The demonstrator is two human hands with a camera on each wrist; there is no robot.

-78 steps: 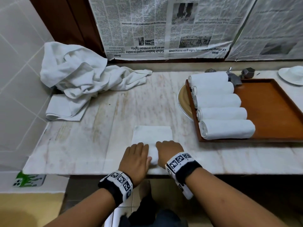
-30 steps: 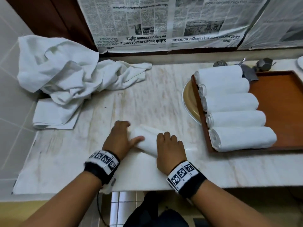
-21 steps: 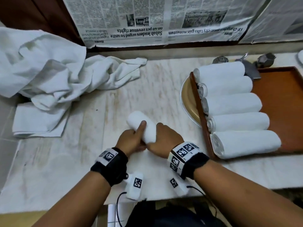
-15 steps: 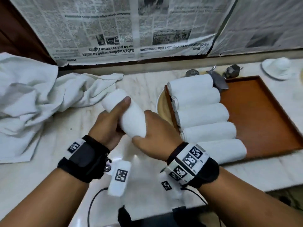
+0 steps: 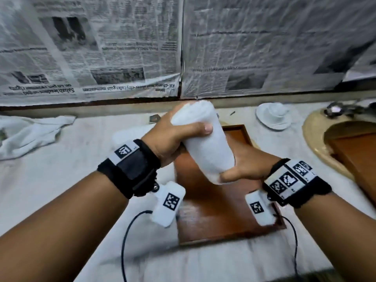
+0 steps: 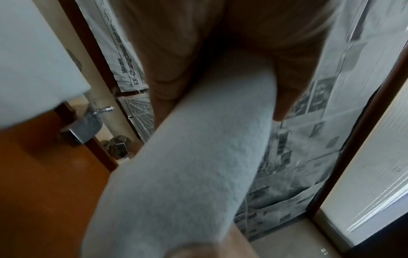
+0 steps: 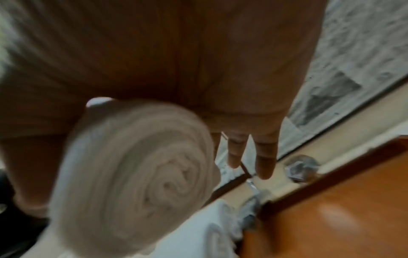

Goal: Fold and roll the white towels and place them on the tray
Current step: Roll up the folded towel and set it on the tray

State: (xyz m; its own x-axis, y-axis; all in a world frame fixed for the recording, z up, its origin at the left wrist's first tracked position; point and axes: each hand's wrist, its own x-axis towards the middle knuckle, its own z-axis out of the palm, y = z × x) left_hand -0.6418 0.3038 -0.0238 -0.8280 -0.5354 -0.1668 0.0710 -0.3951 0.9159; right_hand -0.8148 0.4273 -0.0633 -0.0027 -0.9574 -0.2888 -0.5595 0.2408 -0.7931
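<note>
Two hands carry one rolled white terry towel (image 5: 205,143) in the air above the brown wooden tray (image 5: 219,216). Left hand (image 5: 171,139) fingers curl round its far end, thumb (image 5: 200,128) across the top; right hand (image 5: 244,167) cups the near end, thumb pressed beneath, fingers (image 7: 264,157) extended together. Judgement: keep the wrap closed, level the roll, and lower it beside the rolled towels (image 7: 198,240) on the tray. Both forearms reach forward, wrists raised over the pale marble worktop (image 5: 50,190).
</note>
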